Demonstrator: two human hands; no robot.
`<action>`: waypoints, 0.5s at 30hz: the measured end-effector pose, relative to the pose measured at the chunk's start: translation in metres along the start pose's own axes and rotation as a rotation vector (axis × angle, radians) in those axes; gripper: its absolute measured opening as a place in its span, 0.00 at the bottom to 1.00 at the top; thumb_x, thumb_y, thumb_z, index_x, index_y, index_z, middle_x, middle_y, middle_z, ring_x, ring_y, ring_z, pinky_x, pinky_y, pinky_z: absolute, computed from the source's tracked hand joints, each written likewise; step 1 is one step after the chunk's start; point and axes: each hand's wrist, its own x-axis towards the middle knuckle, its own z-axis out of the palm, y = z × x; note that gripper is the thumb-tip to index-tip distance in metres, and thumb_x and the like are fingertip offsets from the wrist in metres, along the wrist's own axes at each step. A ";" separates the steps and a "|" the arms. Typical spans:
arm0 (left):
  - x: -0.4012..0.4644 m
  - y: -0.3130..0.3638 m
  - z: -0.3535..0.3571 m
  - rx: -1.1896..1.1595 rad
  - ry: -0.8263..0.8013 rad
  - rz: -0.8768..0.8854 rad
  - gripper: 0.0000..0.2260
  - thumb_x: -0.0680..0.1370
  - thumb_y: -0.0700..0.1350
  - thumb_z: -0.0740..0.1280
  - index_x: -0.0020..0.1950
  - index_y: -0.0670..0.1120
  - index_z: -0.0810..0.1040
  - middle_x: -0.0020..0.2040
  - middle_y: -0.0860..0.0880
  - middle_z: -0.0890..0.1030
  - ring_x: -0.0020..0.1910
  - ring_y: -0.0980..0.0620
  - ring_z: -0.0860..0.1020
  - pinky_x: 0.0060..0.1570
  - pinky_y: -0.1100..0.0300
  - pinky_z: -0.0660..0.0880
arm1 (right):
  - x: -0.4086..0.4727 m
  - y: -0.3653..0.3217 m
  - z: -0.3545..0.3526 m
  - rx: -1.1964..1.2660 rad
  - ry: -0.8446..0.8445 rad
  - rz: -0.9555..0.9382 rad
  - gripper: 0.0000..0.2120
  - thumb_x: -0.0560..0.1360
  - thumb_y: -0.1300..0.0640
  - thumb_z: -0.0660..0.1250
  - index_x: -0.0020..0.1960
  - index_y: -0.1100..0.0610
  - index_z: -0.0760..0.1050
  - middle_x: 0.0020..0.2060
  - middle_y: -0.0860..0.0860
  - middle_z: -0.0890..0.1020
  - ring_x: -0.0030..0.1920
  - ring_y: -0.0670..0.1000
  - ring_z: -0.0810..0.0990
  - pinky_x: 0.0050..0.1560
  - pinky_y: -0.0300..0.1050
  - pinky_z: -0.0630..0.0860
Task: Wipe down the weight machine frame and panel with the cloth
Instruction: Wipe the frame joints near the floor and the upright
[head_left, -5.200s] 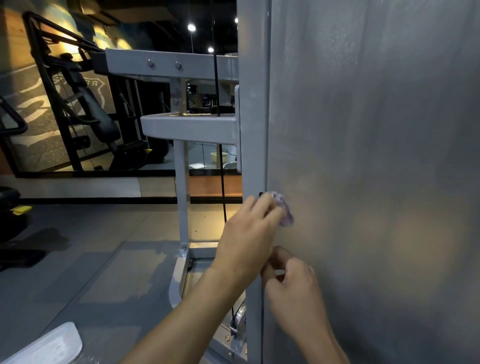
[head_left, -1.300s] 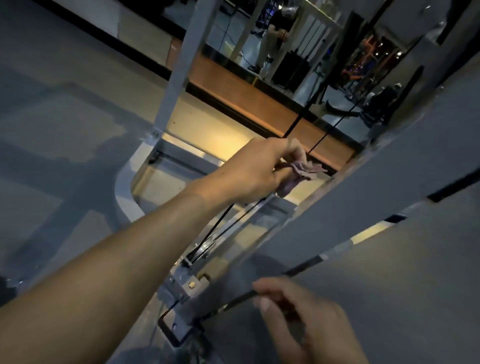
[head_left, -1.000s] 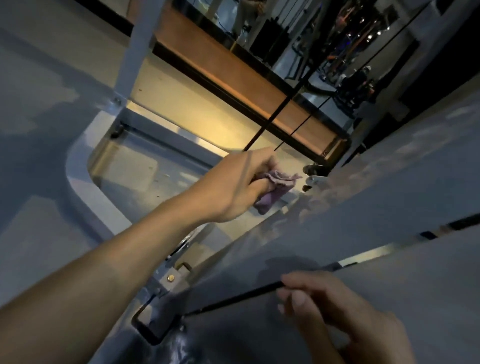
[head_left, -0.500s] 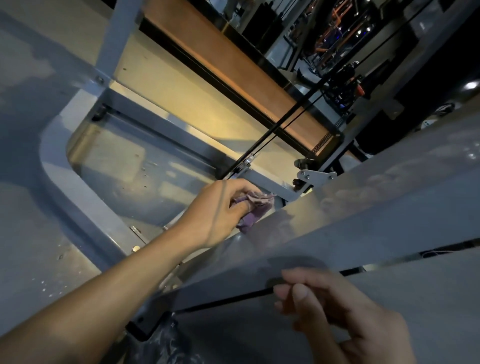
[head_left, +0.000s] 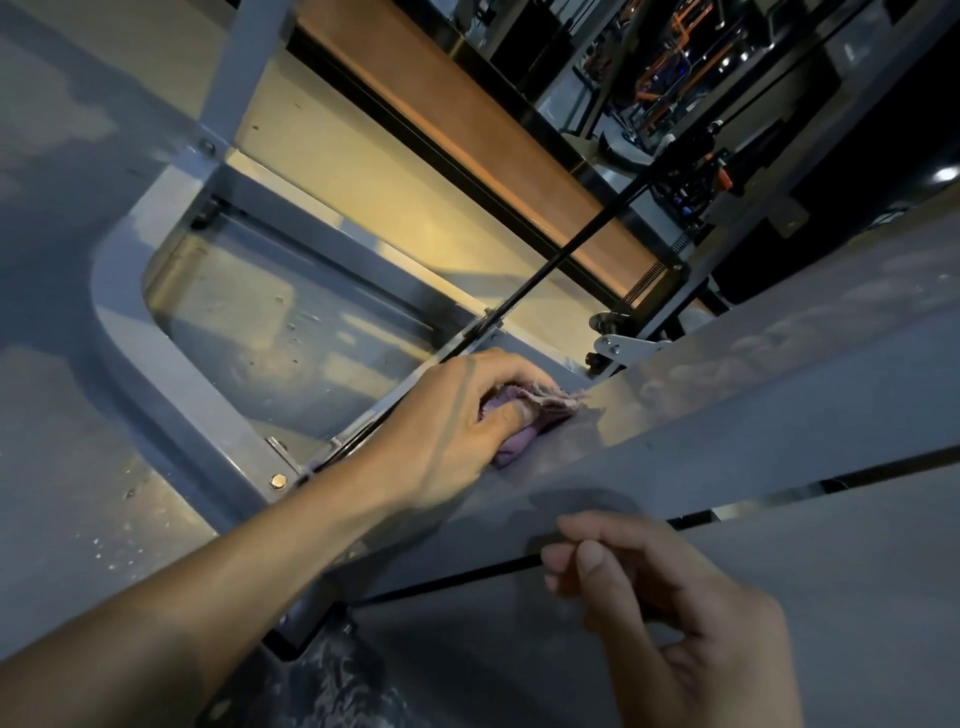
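We have the purple cloth (head_left: 524, 418) bunched under our left hand (head_left: 447, 426), fingers and thumb curled over it as a closed grip, pressing it against the grey panel (head_left: 779, 405) near the panel's lower edge, just beside the spot where the black cable (head_left: 571, 249) comes down to its anchor on the frame (head_left: 171, 384). Our right hand (head_left: 675, 613) holds nothing; its fingers are loosely curled, with the fingertips resting at the dark seam on the nearer side of the panel, well apart from the cloth. The main risk we see is the cable: it runs taut just beyond the cloth, and if we sweep past the panel edge our knuckles or a loose corner of the cloth could catch on it or on the small bracket (head_left: 623, 345) a little farther along the same edge. The cloth is wadded small, so only a narrow patch touches the panel, and we could easily leave streaks or unwiped strips. We also judge that fingertips near that seam could be pinched if the panel shifts under our pressure. Spots and specks show on the base plate (head_left: 291, 332) inside the frame, below the panel; they may be moisture, and dragging the cloth through them might smear the panel.
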 end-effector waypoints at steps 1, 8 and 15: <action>-0.009 0.002 -0.003 -0.026 -0.020 0.016 0.11 0.81 0.38 0.69 0.57 0.52 0.84 0.53 0.53 0.83 0.52 0.54 0.81 0.55 0.54 0.76 | 0.000 0.000 0.000 0.011 0.002 -0.002 0.12 0.74 0.58 0.68 0.52 0.41 0.82 0.36 0.36 0.86 0.35 0.40 0.86 0.37 0.35 0.81; -0.025 0.013 -0.006 -0.092 0.059 -0.020 0.11 0.80 0.38 0.70 0.55 0.54 0.84 0.49 0.53 0.85 0.49 0.53 0.83 0.49 0.62 0.77 | 0.004 0.000 0.002 0.102 0.016 0.028 0.07 0.76 0.50 0.68 0.53 0.42 0.81 0.38 0.38 0.86 0.35 0.41 0.86 0.36 0.37 0.81; -0.036 0.049 0.001 -0.030 0.129 0.056 0.09 0.81 0.43 0.69 0.56 0.56 0.83 0.46 0.57 0.81 0.48 0.58 0.80 0.50 0.60 0.76 | 0.003 0.000 0.000 0.111 -0.002 0.050 0.08 0.75 0.49 0.67 0.53 0.41 0.81 0.37 0.38 0.86 0.35 0.41 0.86 0.38 0.38 0.82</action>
